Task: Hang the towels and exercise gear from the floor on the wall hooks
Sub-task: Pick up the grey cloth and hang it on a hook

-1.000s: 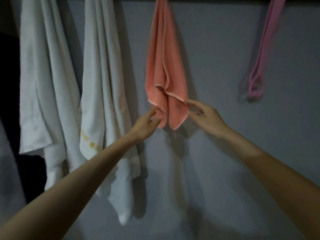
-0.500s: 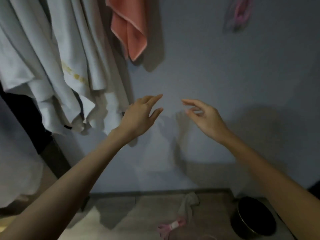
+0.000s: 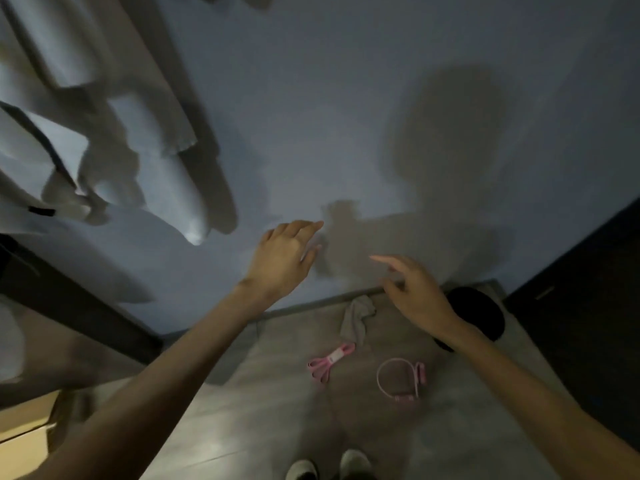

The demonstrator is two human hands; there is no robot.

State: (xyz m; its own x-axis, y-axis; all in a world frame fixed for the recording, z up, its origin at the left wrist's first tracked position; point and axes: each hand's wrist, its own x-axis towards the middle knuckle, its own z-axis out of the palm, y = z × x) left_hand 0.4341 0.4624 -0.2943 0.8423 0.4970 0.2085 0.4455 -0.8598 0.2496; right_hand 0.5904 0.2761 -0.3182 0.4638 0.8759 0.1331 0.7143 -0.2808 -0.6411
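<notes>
Seemingly between hangings: left hand [image 3: 282, 261] and right hand [image 3: 415, 296] hover empty, fingers loosely spread. Towel [image 3: 356, 317] lies against the wall [image 3: 311, 98], pink band [image 3: 329, 365] and hoop [image 3: 398, 379] farther out. Next likely needs stooping to grip one.

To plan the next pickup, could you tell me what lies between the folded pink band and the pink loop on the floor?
Only bare floor, in the head view: the folded pink band and the pink loop lie apart.
</notes>
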